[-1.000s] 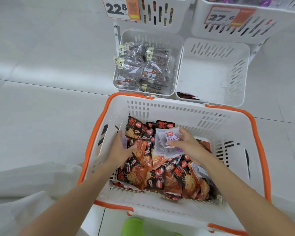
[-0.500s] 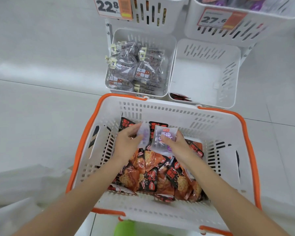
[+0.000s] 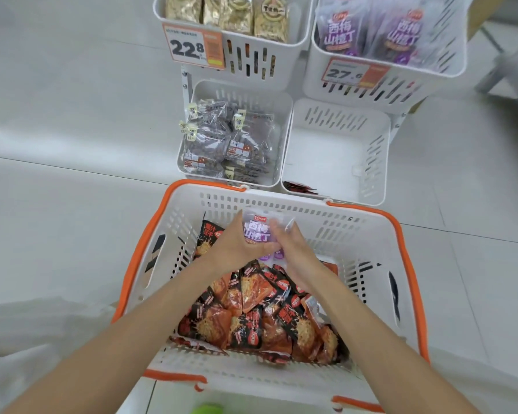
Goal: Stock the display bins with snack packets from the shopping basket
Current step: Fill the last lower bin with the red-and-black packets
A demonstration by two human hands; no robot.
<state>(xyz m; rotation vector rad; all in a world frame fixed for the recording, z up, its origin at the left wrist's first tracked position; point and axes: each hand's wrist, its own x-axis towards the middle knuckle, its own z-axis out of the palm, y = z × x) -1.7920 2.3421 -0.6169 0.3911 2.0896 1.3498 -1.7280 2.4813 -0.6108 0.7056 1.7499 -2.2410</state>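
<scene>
A white shopping basket point(image 3: 371, 231) with an orange rim stands on the floor in front of me, holding several red-and-black snack packets point(image 3: 251, 312). Above its far end both hands hold purple-and-white snack packets point(image 3: 256, 231) together. My left hand point(image 3: 232, 245) grips them from the left, my right hand point(image 3: 293, 249) from the right. Beyond the basket stands the rack of white display bins. The upper right bin point(image 3: 380, 91) holds matching purple packets point(image 3: 341, 28).
The lower left bin point(image 3: 283, 121) holds clear packets of dark snacks. The lower right bin point(image 3: 338, 150) has one dark red packet point(image 3: 299, 186) at its near edge. The upper left bin point(image 3: 269, 58) holds gold packets. Price tags read 22.8 and 27.6. Grey floor lies all around.
My left hand left the red packets, picked up a purple packet and joined my right hand. Both now hold the purple packets together, higher and nearer the basket's far wall.
</scene>
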